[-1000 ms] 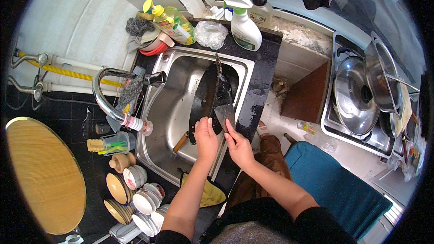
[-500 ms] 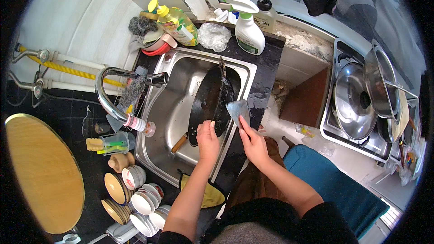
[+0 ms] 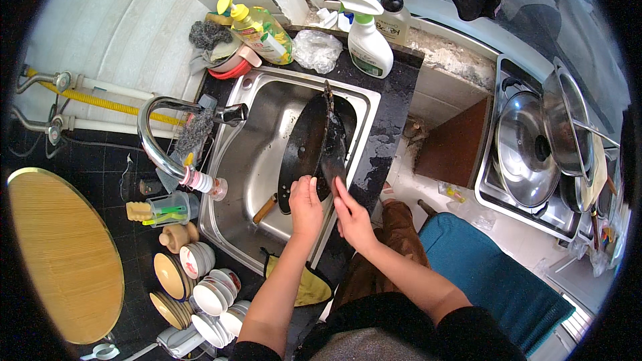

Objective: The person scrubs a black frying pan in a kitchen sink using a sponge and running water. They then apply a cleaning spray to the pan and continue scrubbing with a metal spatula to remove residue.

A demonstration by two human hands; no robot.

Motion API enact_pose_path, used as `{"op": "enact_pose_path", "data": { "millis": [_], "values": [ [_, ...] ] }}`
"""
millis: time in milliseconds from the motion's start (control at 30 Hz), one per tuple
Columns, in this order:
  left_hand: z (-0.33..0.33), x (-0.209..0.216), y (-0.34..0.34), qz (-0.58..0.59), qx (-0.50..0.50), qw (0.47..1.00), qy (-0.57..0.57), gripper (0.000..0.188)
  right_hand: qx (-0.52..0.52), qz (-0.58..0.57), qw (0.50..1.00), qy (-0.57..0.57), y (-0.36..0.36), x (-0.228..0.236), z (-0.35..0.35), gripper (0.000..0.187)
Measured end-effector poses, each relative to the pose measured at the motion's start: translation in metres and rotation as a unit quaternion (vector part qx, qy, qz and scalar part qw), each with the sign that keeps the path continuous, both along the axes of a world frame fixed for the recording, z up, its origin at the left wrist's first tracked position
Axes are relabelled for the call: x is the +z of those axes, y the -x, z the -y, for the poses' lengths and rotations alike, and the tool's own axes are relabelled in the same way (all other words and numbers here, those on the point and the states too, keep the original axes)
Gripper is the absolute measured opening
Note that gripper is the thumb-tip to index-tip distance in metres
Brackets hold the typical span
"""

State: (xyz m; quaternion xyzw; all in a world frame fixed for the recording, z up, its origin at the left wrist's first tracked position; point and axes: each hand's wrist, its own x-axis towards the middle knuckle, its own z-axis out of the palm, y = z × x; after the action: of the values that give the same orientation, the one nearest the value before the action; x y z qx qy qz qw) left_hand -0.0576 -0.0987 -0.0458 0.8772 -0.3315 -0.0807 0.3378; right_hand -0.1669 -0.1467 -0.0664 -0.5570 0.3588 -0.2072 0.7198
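Note:
A blackened wok (image 3: 299,150) stands tilted on its side in the steel sink (image 3: 231,160), its outer face toward the right. My left hand (image 3: 307,206) is closed on the wok's near rim, the fingertips bent over the edge. My right hand (image 3: 354,222) grips a metal scraper (image 3: 334,164) with a wide flat blade. That blade now looks dark and lies along the wok's outer face; whether its edge touches cannot be made out exactly. Beside the wok's lower left edge a wooden handle (image 3: 265,212) shows, and I cannot tell what it belongs to.
A curved faucet (image 3: 150,140) reaches over the sink's left side. Behind stand a yellow soap bottle (image 3: 264,37) and a white spray bottle (image 3: 369,47). Stacked bowls (image 3: 212,297) sit at the lower left, near a round wooden board (image 3: 67,254). To the right is a stove with a lidded pan (image 3: 525,150).
My right hand has moved slightly left and down, bringing the scraper from above the counter edge onto the wok's outer side. My left hand keeps its hold on the rim.

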Motion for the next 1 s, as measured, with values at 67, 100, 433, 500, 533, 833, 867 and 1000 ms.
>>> {"op": "enact_pose_path", "data": {
  "millis": [67,100,433,500,533,833,867,1000],
  "values": [
    [0.002,0.0,0.002,0.003,0.0,1.0,0.019,0.021,-0.01,-0.006,0.99,-0.142,-0.015,0.027,0.018,0.046],
    [0.005,0.001,0.002,0.004,-0.002,1.0,0.03,0.019,-0.011,-0.022,0.997,-0.079,-0.025,0.021,0.026,0.045],
    [0.001,-0.003,0.002,0.021,0.006,1.0,0.01,0.022,0.021,-0.1,0.987,0.128,0.022,-0.001,0.006,0.045],
    [0.001,-0.002,0.002,0.009,0.009,1.0,0.01,0.022,0.014,-0.091,0.99,0.109,0.015,0.002,0.006,0.044],
    [0.001,-0.001,0.0,0.003,0.007,1.0,0.004,0.022,0.029,-0.11,0.989,0.089,0.009,0.009,0.011,0.044],
    [0.0,-0.005,-0.001,0.018,-0.006,1.0,-0.014,0.023,0.033,-0.144,0.988,0.044,0.005,0.029,0.011,0.045],
    [0.001,-0.005,0.0,0.019,-0.006,1.0,-0.013,0.023,0.031,-0.146,0.988,0.039,0.002,0.027,0.011,0.045],
    [0.003,-0.004,0.0,0.026,-0.007,0.999,-0.018,0.023,0.014,-0.153,0.988,-0.006,-0.008,0.027,0.007,0.046]
  ]
}}
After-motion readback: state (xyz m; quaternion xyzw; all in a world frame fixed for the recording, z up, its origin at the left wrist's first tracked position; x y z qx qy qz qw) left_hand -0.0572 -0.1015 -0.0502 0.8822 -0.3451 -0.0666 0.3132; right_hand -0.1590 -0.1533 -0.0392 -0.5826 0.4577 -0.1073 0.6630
